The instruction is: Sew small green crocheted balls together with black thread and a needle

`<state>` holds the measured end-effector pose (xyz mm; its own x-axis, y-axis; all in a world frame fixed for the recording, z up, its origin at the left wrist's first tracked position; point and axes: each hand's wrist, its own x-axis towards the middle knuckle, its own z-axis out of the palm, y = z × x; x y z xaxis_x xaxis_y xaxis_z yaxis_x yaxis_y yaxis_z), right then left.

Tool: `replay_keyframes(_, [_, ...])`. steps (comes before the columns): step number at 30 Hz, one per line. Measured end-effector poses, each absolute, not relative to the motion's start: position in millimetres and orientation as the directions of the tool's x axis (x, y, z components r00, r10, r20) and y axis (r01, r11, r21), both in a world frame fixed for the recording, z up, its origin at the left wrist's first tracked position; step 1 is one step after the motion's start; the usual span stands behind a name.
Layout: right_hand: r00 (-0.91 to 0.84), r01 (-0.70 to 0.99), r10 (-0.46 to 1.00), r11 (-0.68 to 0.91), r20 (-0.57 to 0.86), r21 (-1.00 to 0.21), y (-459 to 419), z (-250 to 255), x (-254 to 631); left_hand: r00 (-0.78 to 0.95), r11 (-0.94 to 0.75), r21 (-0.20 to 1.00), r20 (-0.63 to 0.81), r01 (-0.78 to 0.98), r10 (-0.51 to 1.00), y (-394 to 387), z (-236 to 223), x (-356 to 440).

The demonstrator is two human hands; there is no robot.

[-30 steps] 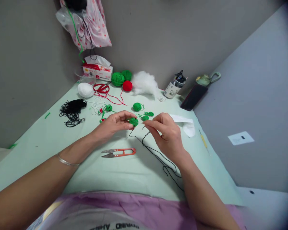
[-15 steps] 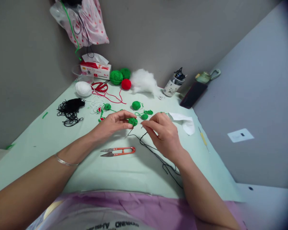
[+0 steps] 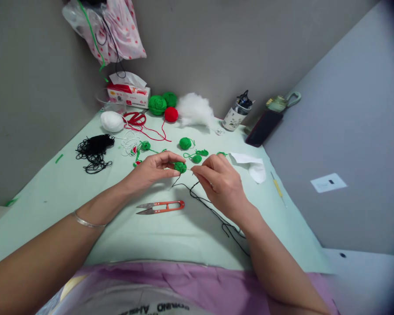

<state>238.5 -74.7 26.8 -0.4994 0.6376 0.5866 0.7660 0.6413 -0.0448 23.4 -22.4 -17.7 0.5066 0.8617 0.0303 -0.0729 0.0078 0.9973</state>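
Between thumb and fingers, my left hand (image 3: 157,168) holds a small green crocheted ball (image 3: 180,167). My right hand (image 3: 219,175) pinches a thin needle (image 3: 188,169) at the ball's right side; its tip is too small to make out. Black yarn (image 3: 203,199) hangs from the ball and trails over the table below my right hand. Thread snips (image 3: 160,207) with orange handles lie on the table just in front of the hands. Behind the hands sit small green crocheted pieces (image 3: 197,159) and a small green ball (image 3: 185,143).
A black yarn tangle (image 3: 95,151), a white yarn ball (image 3: 112,121) and red yarn (image 3: 171,114) lie farther back, near a tissue box (image 3: 129,96) and white stuffing (image 3: 195,111). Rightward are a pen cup (image 3: 234,118), a phone (image 3: 264,127), white paper (image 3: 252,167) and a yellow-handled crochet hook (image 3: 277,187).
The green ball has turned slightly in my left hand. My right hand keeps its pinch close beside it. The whole view has shifted a little.
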Motion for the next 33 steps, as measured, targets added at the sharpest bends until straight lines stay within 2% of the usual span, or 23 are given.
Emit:
replay_keyframes(3, [-0.514, 0.761, 0.640, 0.647, 0.570, -0.040, -74, 27, 239, 0.514, 0.010, 0.998, 0.025, -0.065, 0.857, -22, -19, 24])
replay_keyframes(5, [-0.495, 0.748, 0.657, 0.655, 0.569, -0.107, -73, 26, 239, 0.509, 0.015, 0.998, 0.017, -0.058, 0.861, -22, -19, 24])
replay_keyframes(8, [-0.409, 0.692, 0.727, 0.641, 0.551, -0.332, -70, 24, 242, 0.497, 0.042, 0.997, -0.005, -0.063, 0.868, -23, -18, 25])
replay_keyframes(11, [-0.308, 0.583, 0.827, 0.555, 0.471, -0.593, -67, 20, 242, 0.496, 0.076, 0.994, -0.024, -0.084, 0.868, -24, -17, 25])
replay_keyframes(14, [-0.239, 0.482, 0.879, 0.477, 0.413, -0.735, -66, 15, 238, 0.498, 0.099, 0.987, -0.025, -0.124, 0.867, -24, -16, 26])
replay_keyframes(18, [-0.171, 0.407, 0.888, 0.459, 0.427, -0.790, -65, 9, 230, 0.499, 0.122, 0.975, -0.014, -0.185, 0.867, -24, -17, 27])
replay_keyframes(27, [-0.220, 0.420, 0.892, 0.452, 0.395, -0.786, -65, 12, 236, 0.499, 0.118, 0.968, 0.009, -0.223, 0.866, -24, -17, 27])
replay_keyframes(33, [-0.170, 0.322, 0.917, 0.397, 0.360, -0.859, -64, 4, 229, 0.484, 0.102, 0.969, 0.020, -0.225, 0.875, -25, -20, 29])
